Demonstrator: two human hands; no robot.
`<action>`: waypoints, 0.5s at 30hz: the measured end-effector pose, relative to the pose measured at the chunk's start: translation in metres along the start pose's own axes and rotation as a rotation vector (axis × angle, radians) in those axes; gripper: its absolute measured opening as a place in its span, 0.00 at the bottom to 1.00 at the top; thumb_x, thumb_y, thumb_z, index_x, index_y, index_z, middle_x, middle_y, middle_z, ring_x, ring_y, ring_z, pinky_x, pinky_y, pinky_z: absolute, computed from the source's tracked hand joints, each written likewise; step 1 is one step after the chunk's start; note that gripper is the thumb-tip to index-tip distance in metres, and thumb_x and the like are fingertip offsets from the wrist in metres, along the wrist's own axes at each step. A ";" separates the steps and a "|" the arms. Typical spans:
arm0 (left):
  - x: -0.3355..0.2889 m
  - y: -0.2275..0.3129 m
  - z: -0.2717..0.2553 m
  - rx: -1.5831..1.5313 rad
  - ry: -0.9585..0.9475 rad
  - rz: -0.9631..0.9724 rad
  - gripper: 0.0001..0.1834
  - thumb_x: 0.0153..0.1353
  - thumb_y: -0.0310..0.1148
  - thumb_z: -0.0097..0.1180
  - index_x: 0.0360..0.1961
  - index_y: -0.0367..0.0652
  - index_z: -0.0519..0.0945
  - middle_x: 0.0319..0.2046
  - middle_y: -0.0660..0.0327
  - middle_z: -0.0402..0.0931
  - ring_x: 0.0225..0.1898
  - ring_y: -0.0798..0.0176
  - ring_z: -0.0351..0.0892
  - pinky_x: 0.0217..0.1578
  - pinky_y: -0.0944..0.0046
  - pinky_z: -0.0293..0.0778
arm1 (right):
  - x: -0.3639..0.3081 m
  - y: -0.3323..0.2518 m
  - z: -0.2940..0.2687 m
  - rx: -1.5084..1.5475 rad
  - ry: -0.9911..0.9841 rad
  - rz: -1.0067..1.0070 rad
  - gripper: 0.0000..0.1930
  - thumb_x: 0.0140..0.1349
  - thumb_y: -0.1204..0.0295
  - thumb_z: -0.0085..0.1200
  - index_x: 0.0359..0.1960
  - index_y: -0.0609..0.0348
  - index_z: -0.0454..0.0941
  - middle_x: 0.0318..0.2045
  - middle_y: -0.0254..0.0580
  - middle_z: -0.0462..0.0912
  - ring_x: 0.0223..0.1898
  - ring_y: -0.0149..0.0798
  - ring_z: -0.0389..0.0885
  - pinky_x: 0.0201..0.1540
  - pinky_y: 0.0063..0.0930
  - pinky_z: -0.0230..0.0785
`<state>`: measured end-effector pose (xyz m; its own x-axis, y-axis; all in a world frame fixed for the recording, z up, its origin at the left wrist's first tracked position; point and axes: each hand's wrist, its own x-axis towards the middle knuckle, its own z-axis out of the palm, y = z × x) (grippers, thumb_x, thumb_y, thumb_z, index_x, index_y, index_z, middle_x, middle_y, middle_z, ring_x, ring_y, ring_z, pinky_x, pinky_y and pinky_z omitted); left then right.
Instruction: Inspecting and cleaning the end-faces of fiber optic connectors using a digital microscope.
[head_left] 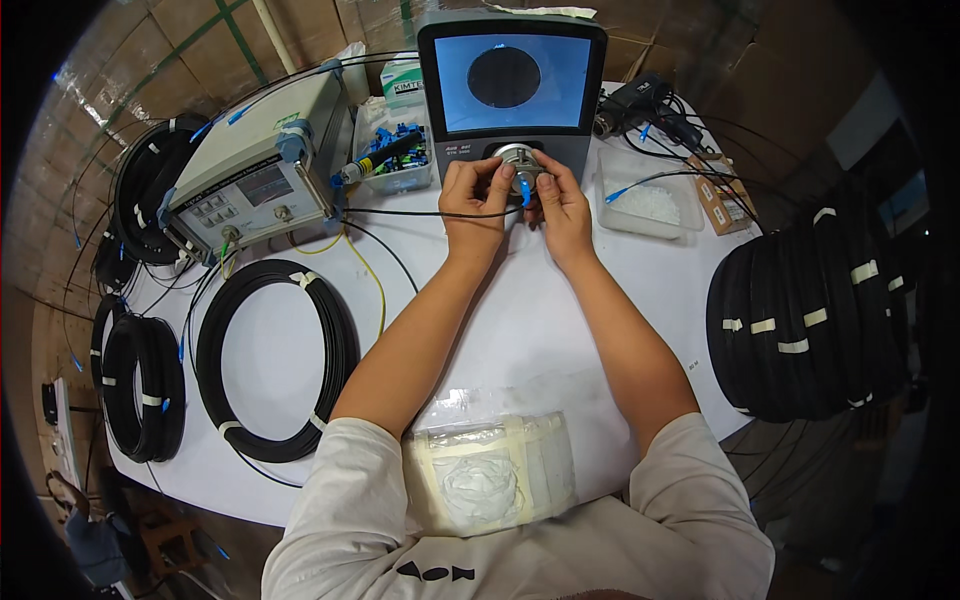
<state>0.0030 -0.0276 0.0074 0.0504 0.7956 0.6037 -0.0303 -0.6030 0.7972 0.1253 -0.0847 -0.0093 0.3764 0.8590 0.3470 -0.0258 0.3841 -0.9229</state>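
Both hands meet at the round metal port (516, 157) on the front of a grey inspection unit whose screen (512, 82) shows a dark disc on blue. My right hand (560, 205) pinches a blue fibre connector (525, 188) at the port. My left hand (474, 195) rests its fingers against the port's left side and the thin black cable (400, 212) that runs off to the left.
A grey test instrument (262, 165) stands at the left. Coils of black cable lie on the white table (275, 360), on the left edge (145, 385) and stacked at the right (805, 320). Clear trays hold blue connectors (395, 155) and white bits (650, 205). A taped pad (490, 480) sits near me.
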 end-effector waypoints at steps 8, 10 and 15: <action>0.002 -0.007 -0.001 0.040 -0.008 0.094 0.12 0.69 0.35 0.65 0.46 0.37 0.88 0.37 0.61 0.75 0.35 0.69 0.76 0.34 0.71 0.73 | 0.003 0.002 0.000 0.027 0.005 -0.028 0.21 0.77 0.57 0.53 0.64 0.55 0.74 0.34 0.29 0.79 0.31 0.22 0.75 0.33 0.17 0.71; 0.002 -0.008 0.000 0.051 -0.022 0.120 0.12 0.70 0.34 0.64 0.50 0.38 0.87 0.40 0.61 0.74 0.36 0.70 0.75 0.34 0.71 0.73 | 0.002 0.004 0.000 0.022 0.018 -0.042 0.20 0.77 0.57 0.53 0.63 0.55 0.74 0.34 0.29 0.79 0.31 0.22 0.75 0.33 0.17 0.71; 0.002 -0.007 0.002 -0.004 -0.013 0.117 0.14 0.70 0.36 0.63 0.49 0.37 0.87 0.41 0.58 0.76 0.35 0.64 0.78 0.35 0.66 0.75 | 0.001 0.007 -0.001 0.033 0.030 -0.032 0.19 0.77 0.58 0.54 0.60 0.57 0.74 0.33 0.31 0.79 0.31 0.22 0.75 0.32 0.17 0.71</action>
<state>0.0051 -0.0219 0.0028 0.0590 0.7188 0.6928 -0.0407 -0.6917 0.7211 0.1262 -0.0817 -0.0160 0.4048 0.8359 0.3706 -0.0432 0.4224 -0.9054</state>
